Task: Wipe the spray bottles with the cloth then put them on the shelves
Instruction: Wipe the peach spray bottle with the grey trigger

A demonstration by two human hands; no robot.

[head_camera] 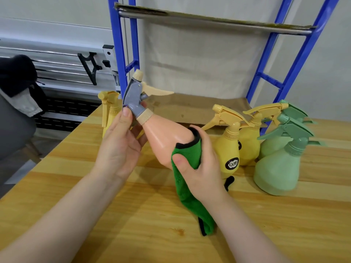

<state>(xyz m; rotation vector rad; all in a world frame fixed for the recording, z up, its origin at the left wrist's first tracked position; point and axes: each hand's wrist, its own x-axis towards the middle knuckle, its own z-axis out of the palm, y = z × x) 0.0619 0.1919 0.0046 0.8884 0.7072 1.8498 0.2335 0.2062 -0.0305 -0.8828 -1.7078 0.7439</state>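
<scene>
left hand (121, 147) grips the smooth peach bottle (165, 139) by its grey sprayer; right hand (199, 168) presses fluffy green cloth (188, 186) round it.

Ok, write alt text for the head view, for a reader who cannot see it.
A person's left hand holds a tilted pink spray bottle by its grey trigger head while the right hand wraps a green cloth round its base. Yellow and green spray bottles stand on the wooden table before a blue shelf rack.

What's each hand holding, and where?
Left hand grips the peach plastic spray bottle by its grey trigger head; right hand holds the green cloth against its body.
</scene>
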